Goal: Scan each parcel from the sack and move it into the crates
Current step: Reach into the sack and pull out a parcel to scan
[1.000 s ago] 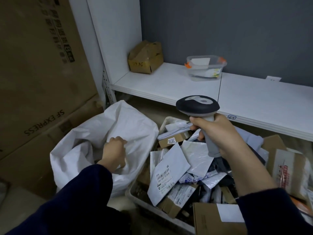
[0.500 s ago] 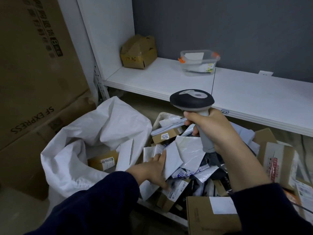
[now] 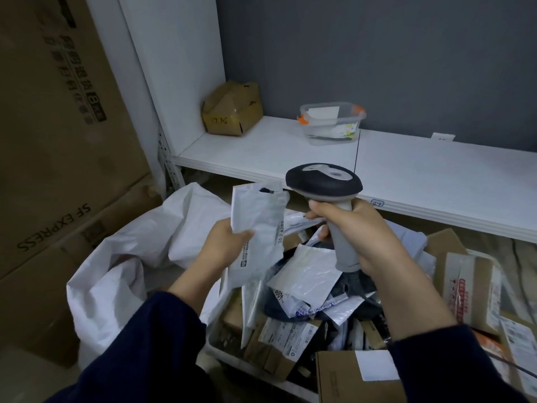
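My left hand (image 3: 225, 245) grips a white mailer parcel (image 3: 257, 228) by its left edge and holds it upright above the crate. My right hand (image 3: 357, 234) grips the grey handle of a barcode scanner (image 3: 324, 181), whose dark head sits just right of the parcel's top. The white woven sack (image 3: 125, 257) lies open at the lower left. Below both hands, a crate (image 3: 232, 356) is heaped with mailers and small cartons.
A white shelf (image 3: 421, 170) runs behind, carrying a crumpled brown box (image 3: 232, 112) and a clear plastic tub (image 3: 332, 123). Large cardboard cartons (image 3: 58, 141) stand stacked at the left. More brown boxes (image 3: 467, 283) lie at the right, and one carton (image 3: 354, 376) sits at the bottom.
My left hand left the sack, reached onto the pile in the crate, and has lifted a white mailer up beside the scanner. My right hand keeps the scanner roughly in place.
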